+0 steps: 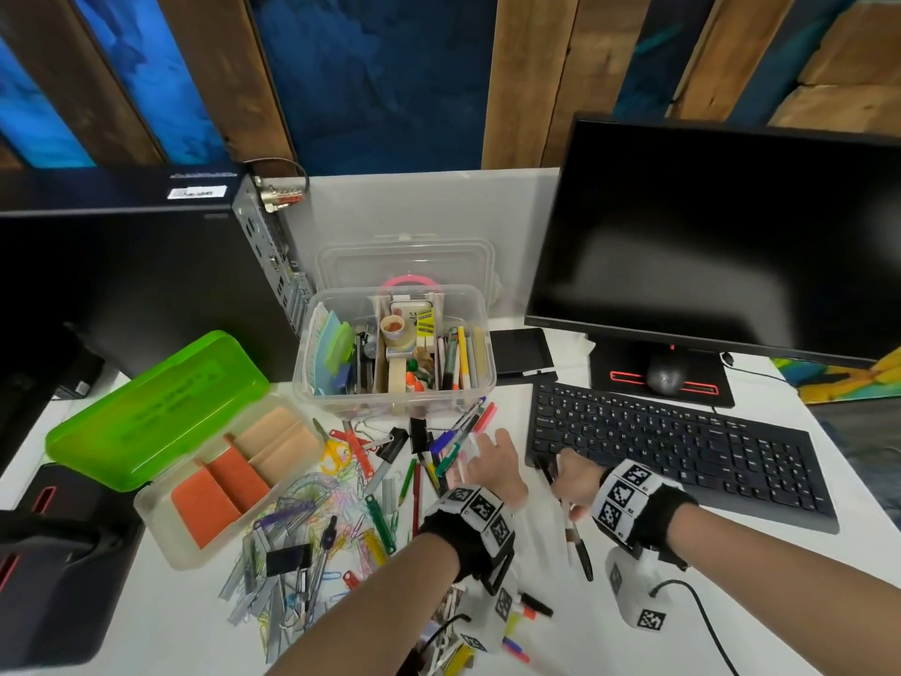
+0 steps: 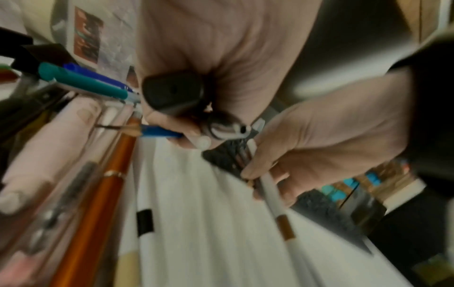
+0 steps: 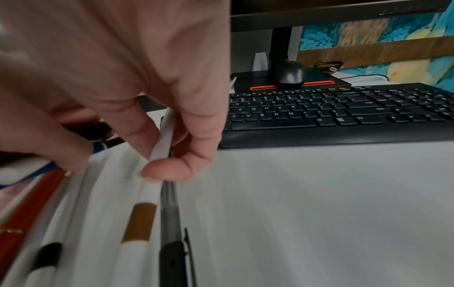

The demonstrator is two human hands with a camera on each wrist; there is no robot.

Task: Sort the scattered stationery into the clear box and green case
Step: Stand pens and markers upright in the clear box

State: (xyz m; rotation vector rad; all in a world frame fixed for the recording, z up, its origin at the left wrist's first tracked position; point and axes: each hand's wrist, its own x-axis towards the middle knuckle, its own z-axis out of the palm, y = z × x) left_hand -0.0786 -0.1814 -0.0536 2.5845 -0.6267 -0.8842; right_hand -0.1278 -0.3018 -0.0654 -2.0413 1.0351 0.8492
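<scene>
The clear box (image 1: 312, 378) stands open in the middle of the desk, packed with stationery. Left of it lies the green case (image 1: 161, 417), lid up, with orange dividers inside. My left hand (image 1: 492, 461) (image 2: 189, 134) grips a bundle of pens (image 1: 453, 444), among them a teal one (image 2: 90, 83) and an orange one (image 2: 98, 203). My right hand (image 1: 573, 480) (image 3: 159, 155), close beside it at the keyboard's corner, pinches a white pen with a brown band (image 1: 568, 524) (image 3: 140, 223) together with a black pen (image 1: 582, 553) (image 3: 172, 252).
A black keyboard (image 1: 682, 451), a mouse (image 1: 665, 373) and a monitor (image 1: 707, 236) fill the right side. A computer tower (image 1: 122, 285) stands at the left. Scissors (image 1: 334, 451), binder clips (image 1: 287, 558), paper clips and several pens litter the desk in front of the box.
</scene>
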